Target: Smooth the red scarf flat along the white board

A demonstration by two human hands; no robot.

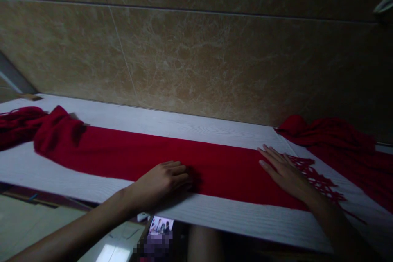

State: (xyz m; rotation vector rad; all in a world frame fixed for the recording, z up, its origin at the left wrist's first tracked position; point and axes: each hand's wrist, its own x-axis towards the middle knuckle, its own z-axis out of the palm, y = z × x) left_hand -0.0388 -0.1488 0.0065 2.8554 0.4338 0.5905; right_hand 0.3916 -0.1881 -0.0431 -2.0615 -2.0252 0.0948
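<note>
A red scarf [129, 155] lies along the white table [190, 125], bare board on both long edges. Left hand [161, 182] curls on its near edge; right hand [284, 172] presses flat by the fringe [316, 178], gripping nothing

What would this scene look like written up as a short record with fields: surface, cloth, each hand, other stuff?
surface: white table against a tan marbled wall
cloth: red scarf spread flat along the table, knotted fringe at its right end
left hand: left hand fingers curled, pressing on the scarf's near edge
right hand: right hand flat, palm down, beside the fringe
other: second red scarf heaped at right; lit phone screen below the table edge
</note>
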